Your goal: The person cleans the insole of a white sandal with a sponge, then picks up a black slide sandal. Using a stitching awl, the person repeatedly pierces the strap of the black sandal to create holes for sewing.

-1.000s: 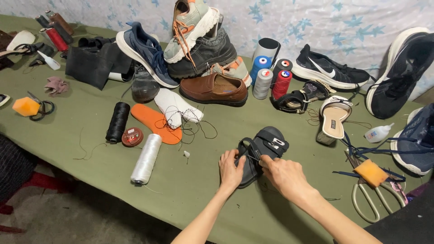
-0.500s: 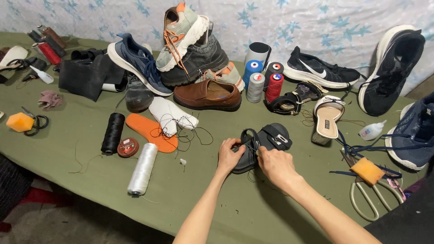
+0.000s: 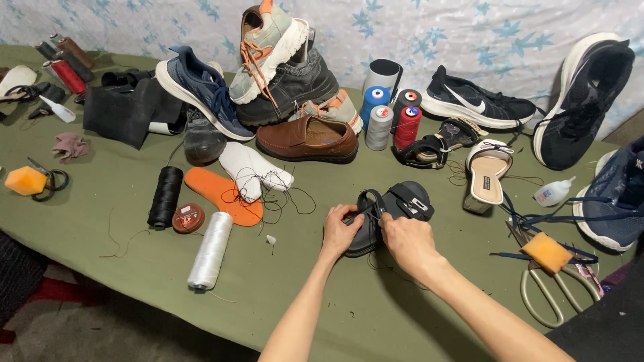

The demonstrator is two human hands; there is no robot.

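Observation:
A black strapped sandal (image 3: 396, 204) lies on the green table (image 3: 288, 295), right of centre. My left hand (image 3: 341, 230) grips its near left side and a strap. My right hand (image 3: 409, 243) pinches the sandal's near edge just to the right, fingers closed on it. A thin dark thread trails on the cloth below my hands. Both forearms come in from the bottom edge.
Left of my hands lie a white thread spool (image 3: 210, 250), a black spool (image 3: 165, 196), an orange insole (image 3: 223, 195) and a white insole (image 3: 253, 170). Several shoes and thread cones (image 3: 380, 127) crowd the back. Scissors (image 3: 550, 288) and an orange block (image 3: 547, 253) sit at right.
My view has shifted slightly. Both hands stay on the sandal, with the fingers working a little along its straps.

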